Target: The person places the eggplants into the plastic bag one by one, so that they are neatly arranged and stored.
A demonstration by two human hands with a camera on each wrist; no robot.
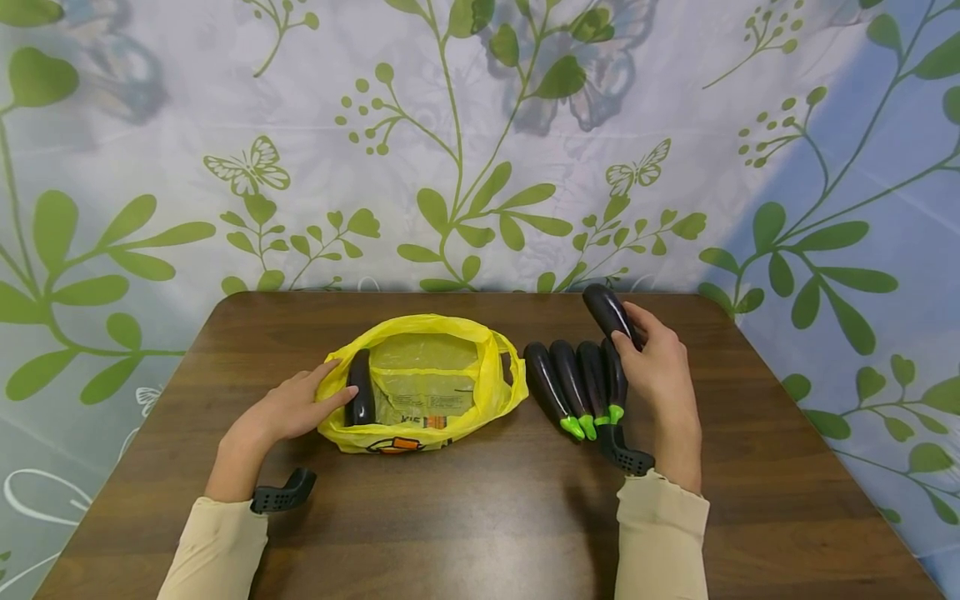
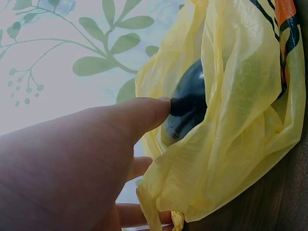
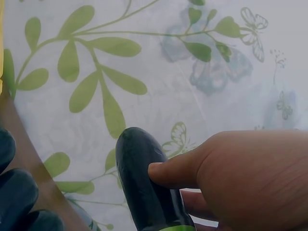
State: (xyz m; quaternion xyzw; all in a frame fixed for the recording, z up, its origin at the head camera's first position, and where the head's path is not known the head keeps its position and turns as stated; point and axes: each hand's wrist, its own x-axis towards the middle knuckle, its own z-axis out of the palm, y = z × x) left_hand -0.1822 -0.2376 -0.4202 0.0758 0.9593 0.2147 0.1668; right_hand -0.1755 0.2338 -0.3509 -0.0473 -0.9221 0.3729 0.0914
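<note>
Eggplant (image 1: 603,308) is held in the right hand's (image 1: 658,360) grip, thumb on one side and fingers on the other, tilted and raised above four more eggplants (image 1: 547,379). Those lie side by side on the desk (image 1: 480,517), green stem ends on the near side. Just left of them sits a yellow plastic bag (image 1: 497,392), its mouth spread wide. The left hand's (image 1: 288,406) grip straddles the bag's left rim, thumb touching another eggplant (image 1: 362,371) inside; whether the fingers pinch the plastic, I can't tell from these angles. Beyond the desk hangs a backdrop (image 1: 315,108) printed with green leaves and butterflies.
</note>
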